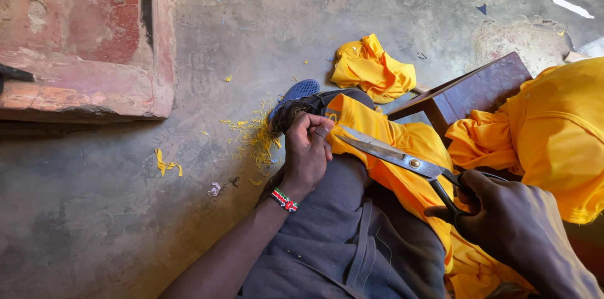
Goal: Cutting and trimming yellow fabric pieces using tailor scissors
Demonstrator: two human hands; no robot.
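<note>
Right hand (509,223) grip wrapped around steel scissors (402,160), left hand (308,151) pinching smooth yellow cloth (409,141)

Scissors (402,160) handle loops buried in right hand (509,223). Yellow cloth (402,148) runs off near edge; yellow bundle (553,129) clipped at right edge. Left hand (307,151) fingertips curl over cloth edge, hidden. Shoe (296,101) mostly covered.

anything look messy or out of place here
Yes: yellow threads and snippets are scattered over the concrete floor beside the shoe, and a crumpled piece of yellow cloth lies on the floor behind it.
</note>
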